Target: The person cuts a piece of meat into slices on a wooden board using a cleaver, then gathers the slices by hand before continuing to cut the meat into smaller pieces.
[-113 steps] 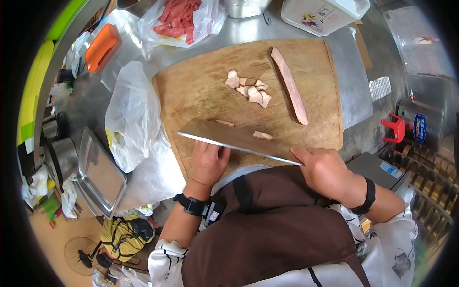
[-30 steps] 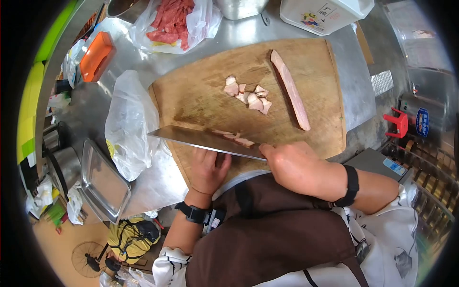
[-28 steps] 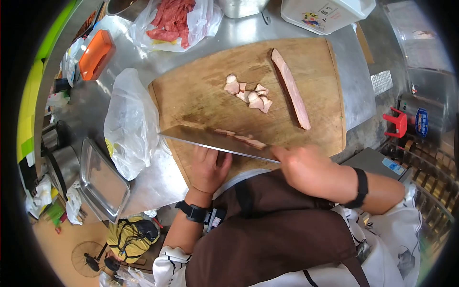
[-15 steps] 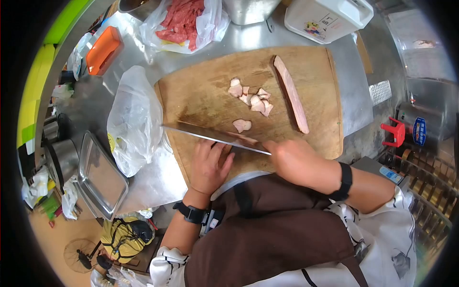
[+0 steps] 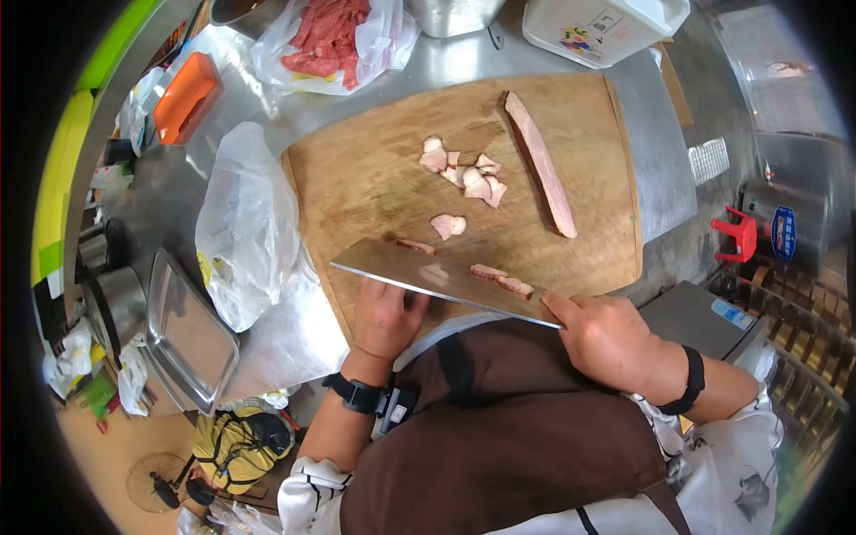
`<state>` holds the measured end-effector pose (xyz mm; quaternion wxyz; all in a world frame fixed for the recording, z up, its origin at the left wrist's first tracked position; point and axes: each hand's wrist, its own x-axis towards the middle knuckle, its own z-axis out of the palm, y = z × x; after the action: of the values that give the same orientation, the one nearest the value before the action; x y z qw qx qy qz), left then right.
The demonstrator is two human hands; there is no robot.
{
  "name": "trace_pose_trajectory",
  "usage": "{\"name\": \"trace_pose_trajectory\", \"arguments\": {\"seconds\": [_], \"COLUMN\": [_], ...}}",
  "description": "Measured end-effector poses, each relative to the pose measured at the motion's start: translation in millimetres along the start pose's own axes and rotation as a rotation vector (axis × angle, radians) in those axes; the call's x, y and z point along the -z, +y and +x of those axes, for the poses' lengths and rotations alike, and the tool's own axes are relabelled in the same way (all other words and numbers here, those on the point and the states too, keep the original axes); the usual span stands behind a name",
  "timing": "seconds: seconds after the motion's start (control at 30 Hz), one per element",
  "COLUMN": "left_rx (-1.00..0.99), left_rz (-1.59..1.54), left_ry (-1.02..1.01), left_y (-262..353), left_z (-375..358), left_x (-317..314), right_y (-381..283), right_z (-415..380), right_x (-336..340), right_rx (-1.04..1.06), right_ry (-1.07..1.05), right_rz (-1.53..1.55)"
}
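My right hand (image 5: 615,337) is closed around the handle of a wide-bladed kitchen knife (image 5: 401,267), its blade slanting across the near part of the wooden cutting board (image 5: 374,178). Curled at the near side of the blade is my left hand (image 5: 385,323); its fingertips, and whatever they press on, are hidden. Bits of meat with a dark edge (image 5: 501,279) show along the blade's far edge. Beyond them lie a single slice (image 5: 448,226) and a small group of meat slices (image 5: 477,183). A long strip of cooked meat (image 5: 541,165) rests on the right.
A clear plastic bag (image 5: 245,223) lies left of the board, near a metal tray (image 5: 187,330) and an orange container (image 5: 187,98). Behind the board are a bag of red raw meat (image 5: 328,40) and a white jug (image 5: 593,31). A red stool (image 5: 736,234) stands at right.
My right hand has moved right and nearer my body with the knife, turning the blade flatter. More meat bits show at its far edge. My left hand stays nearly in place, its fingers more covered.
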<state>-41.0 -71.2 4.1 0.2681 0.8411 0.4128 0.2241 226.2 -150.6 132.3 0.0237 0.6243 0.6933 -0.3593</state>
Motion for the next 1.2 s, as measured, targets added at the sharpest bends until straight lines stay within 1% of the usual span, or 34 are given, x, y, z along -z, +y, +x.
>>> {"name": "trace_pose_trajectory", "arguments": {"seconds": [0.2,0.3,0.4,0.5,0.6,0.7,0.8,0.9,0.97,1.03,1.13,1.2], "left_rx": [-0.001,0.032,0.027,0.031,0.004,0.049,0.038,0.055,0.032,0.027,0.022,0.004], "left_rz": [-0.02,-0.033,-0.022,-0.018,-0.015,-0.013,-0.021,-0.02,-0.026,-0.037,-0.045,-0.025], "left_ry": [0.0,0.012,0.022,0.003,-0.02,0.001,0.016,-0.008,0.007,0.004,-0.003,-0.001], "left_y": [-1,-1,-3,-2,-2,-2,-2,-2,-2,-3,-4,-3], "left_z": [4,4,3,4,5,5,5,4,7,6,6,8], "left_x": [1,1,0,0,1,0,1,0,-1,-2,-4,-1], "right_y": [1,-4,-10,-2,6,-5,-14,-2,3,2,-9,-12], "right_z": [11,34,49,34,20,49,71,47,37,42,88,99], "right_x": [-1,-3,-8,0,8,0,-4,3,9,2,-18,-26], "right_rx": [-0.01,0.067,0.079,0.067,0.018,0.067,0.146,0.06,0.032,-0.002,0.159,0.195], "right_ry": [-0.056,-0.023,-0.04,-0.048,-0.099,-0.1,-0.073,-0.141,-0.15,-0.18,-0.08,-0.003], "right_rz": [0.014,0.037,0.029,0.069,0.056,0.066,0.057,0.04,0.082,0.094,0.125,0.156]}}
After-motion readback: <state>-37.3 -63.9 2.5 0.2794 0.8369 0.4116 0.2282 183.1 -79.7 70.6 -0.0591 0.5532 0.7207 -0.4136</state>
